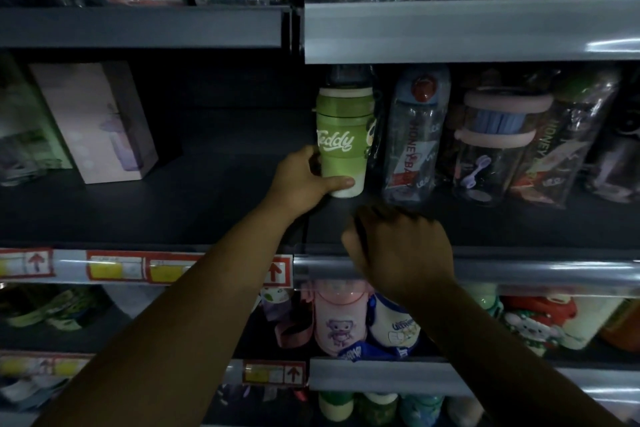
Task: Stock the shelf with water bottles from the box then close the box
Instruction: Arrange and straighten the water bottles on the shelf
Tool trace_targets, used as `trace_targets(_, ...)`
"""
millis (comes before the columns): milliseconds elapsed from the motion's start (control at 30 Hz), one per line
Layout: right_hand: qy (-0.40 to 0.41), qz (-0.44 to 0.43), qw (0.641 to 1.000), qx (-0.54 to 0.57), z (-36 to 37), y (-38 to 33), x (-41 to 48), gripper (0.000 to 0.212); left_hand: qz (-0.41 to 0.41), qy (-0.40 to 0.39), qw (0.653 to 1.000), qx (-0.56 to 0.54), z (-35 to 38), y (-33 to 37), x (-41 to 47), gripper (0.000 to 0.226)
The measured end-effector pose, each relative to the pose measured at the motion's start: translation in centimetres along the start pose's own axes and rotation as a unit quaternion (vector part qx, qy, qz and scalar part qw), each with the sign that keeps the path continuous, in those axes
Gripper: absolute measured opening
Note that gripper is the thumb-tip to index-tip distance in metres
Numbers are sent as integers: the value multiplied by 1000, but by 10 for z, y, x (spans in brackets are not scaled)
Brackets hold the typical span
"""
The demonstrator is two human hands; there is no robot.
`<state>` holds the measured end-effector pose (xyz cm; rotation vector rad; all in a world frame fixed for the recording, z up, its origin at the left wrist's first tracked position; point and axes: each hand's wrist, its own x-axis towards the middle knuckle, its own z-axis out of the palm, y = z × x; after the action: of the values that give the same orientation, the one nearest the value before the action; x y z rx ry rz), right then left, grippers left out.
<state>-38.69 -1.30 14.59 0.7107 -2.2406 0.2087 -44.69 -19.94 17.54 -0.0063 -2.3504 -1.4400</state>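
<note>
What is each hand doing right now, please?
Left hand: closed around the base of the green bottle on the shelf.
Right hand: fingers curled, blurred; contents cannot be told.

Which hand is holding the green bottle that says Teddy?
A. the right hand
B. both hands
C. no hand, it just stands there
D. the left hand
D. The left hand wraps around the bottom of the green bottle on the shelf, thumb across its front, while the right hand is lower down by the shelf's front edge and does not touch it.
</note>
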Motion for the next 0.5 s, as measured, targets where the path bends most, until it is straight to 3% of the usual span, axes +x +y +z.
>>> trace_targets(500, 10, 5, 1000, -14, -2, -1, -1, 38, 15, 16, 1000, -2, 8, 2, 5, 66)
